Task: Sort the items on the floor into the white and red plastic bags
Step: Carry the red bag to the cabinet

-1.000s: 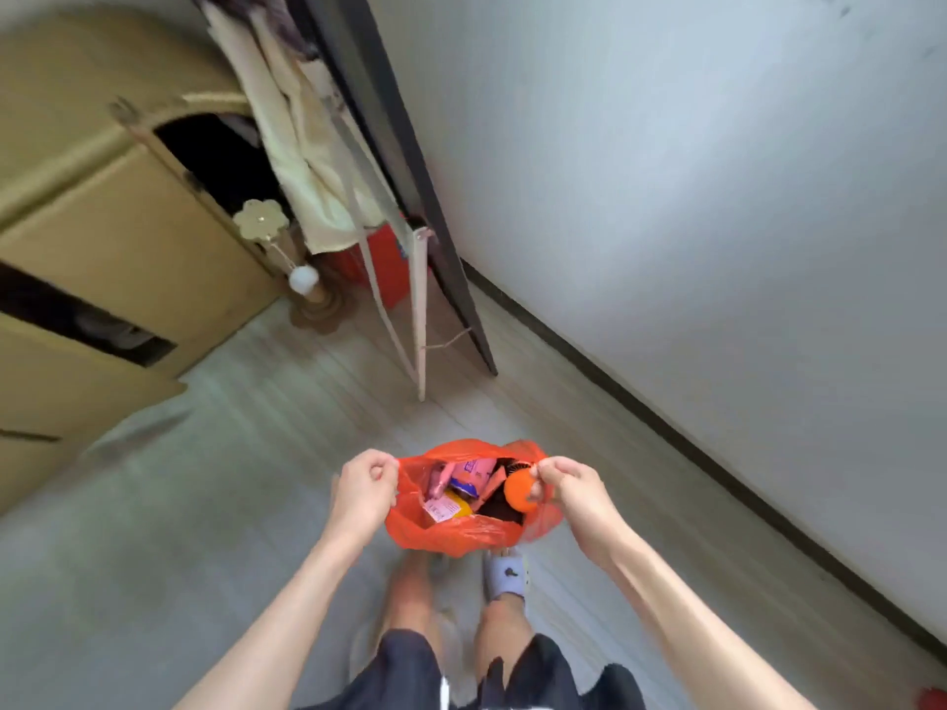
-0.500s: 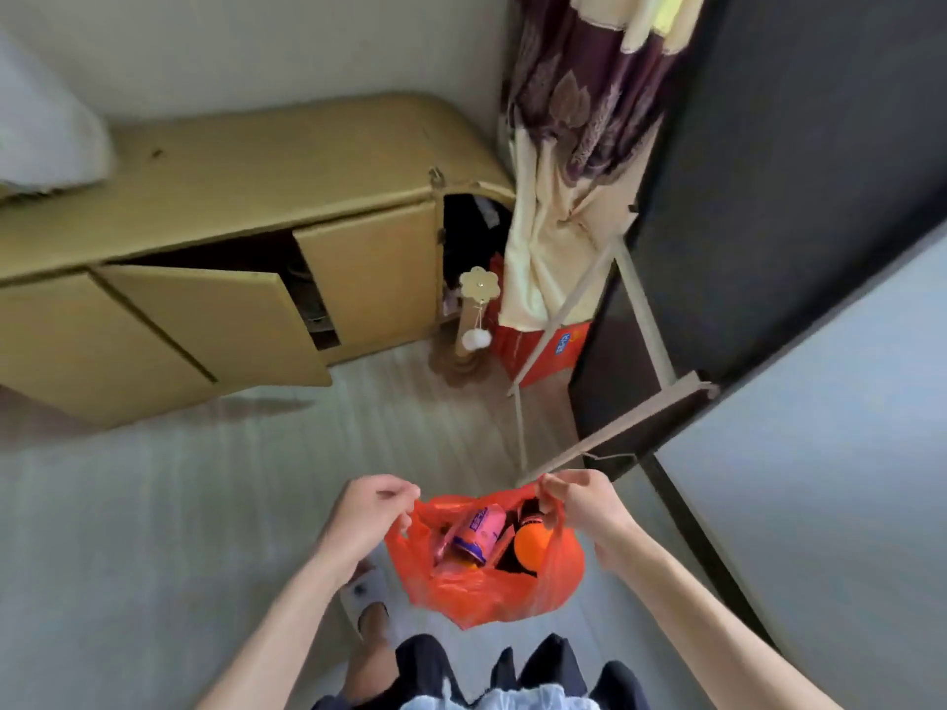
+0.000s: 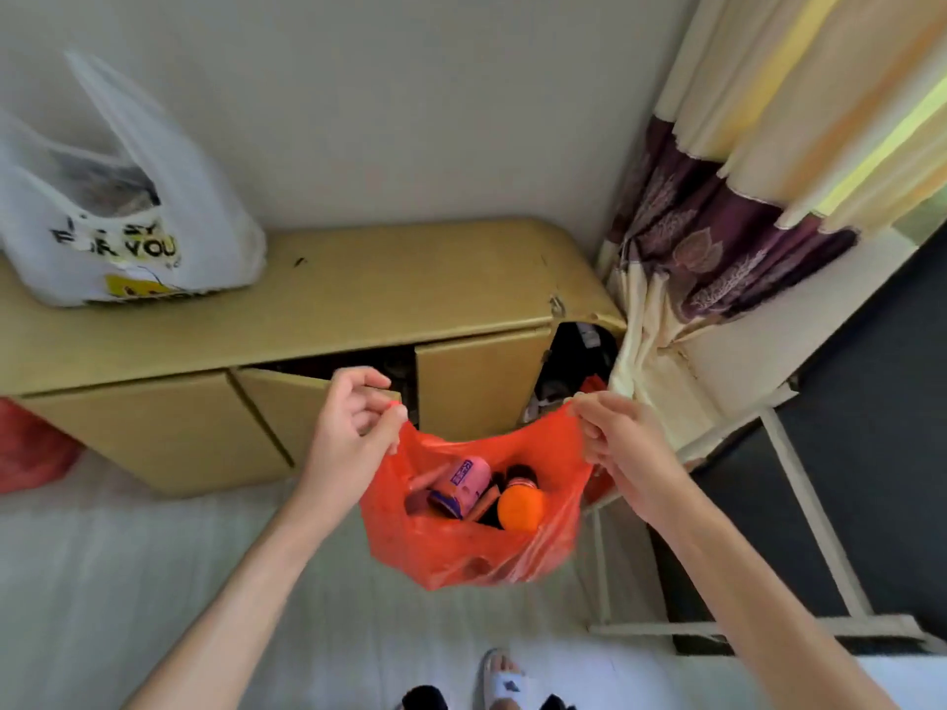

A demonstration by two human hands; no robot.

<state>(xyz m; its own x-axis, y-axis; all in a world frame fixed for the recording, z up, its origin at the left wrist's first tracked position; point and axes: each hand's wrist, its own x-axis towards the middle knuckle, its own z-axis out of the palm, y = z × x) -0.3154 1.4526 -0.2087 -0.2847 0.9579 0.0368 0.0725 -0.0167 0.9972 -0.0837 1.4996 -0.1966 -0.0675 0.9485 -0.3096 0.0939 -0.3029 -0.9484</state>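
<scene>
A: Please go from the left side. What do you see first?

B: At the far left, a white plastic bag [image 3: 118,222] stands on top of a low yellow cabinet [image 3: 358,294]. It has dark letters printed on it, and something dark is inside, but I cannot tell what. Below it, at the left edge, a red shape [image 3: 31,443] lies beside the cabinet on the floor.

A: And the left hand?

B: The left hand [image 3: 353,427] is in front of a cabinet door that stands a little open. Its thumb and first finger are closed together and pinch the left edge of the red plastic bag [image 3: 461,556]. The other fingers are curled loosely above the pinch.

A: Where is this bag?

B: It hangs in the air between the two hands, in front of the cabinet and above the floor. Its mouth is pulled open. Inside I see a pink packet [image 3: 461,481], an orange ball [image 3: 520,509] and a dark item just behind the ball.

A: The right hand?

B: The right hand [image 3: 620,443] grips the right edge of the bag. The fingers are curled tight around the plastic. Behind it hangs a curtain [image 3: 717,238], cream and purple. At the bottom, a foot in a white slipper [image 3: 505,678] stands on the floor.
</scene>
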